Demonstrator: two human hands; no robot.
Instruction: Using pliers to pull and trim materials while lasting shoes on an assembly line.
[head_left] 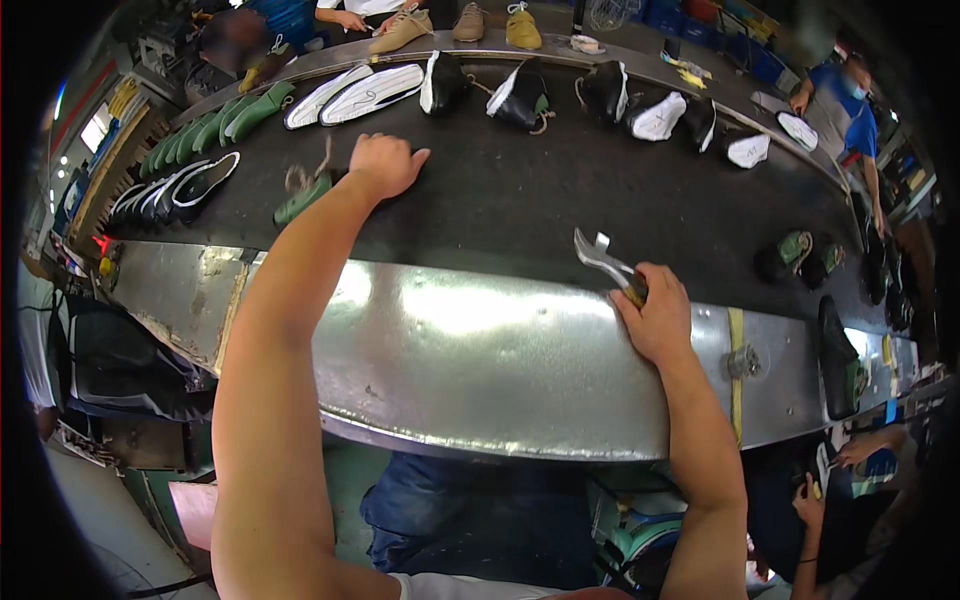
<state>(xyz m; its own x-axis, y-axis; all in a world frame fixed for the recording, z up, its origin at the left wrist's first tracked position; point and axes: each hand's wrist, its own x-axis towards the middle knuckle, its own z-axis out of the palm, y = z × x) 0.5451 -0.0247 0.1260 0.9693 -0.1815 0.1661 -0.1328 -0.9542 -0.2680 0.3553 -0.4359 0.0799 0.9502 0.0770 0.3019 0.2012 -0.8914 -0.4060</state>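
Observation:
My left hand [385,165] reaches out over the dark belt [500,200], back of the hand up. Its thumb stands away from the bent fingers, and I see nothing held in it; the fingertips are hidden. Beside my left forearm lies a green shoe piece [303,200] with a loose beige lace. My right hand [657,310] is closed around the handles of metal lasting pincers [600,255], whose curved jaws point to the far left. It is over the near edge of the belt, by the shiny metal bench top [500,350].
Black shoes with white soles [375,93] line the belt's far side. Green shoe pieces [220,122] and black shoes [200,187] stand at left. More dark shoes [800,255] are at right. A small metal cup [743,362] sits on the bench. Other people work across and at right.

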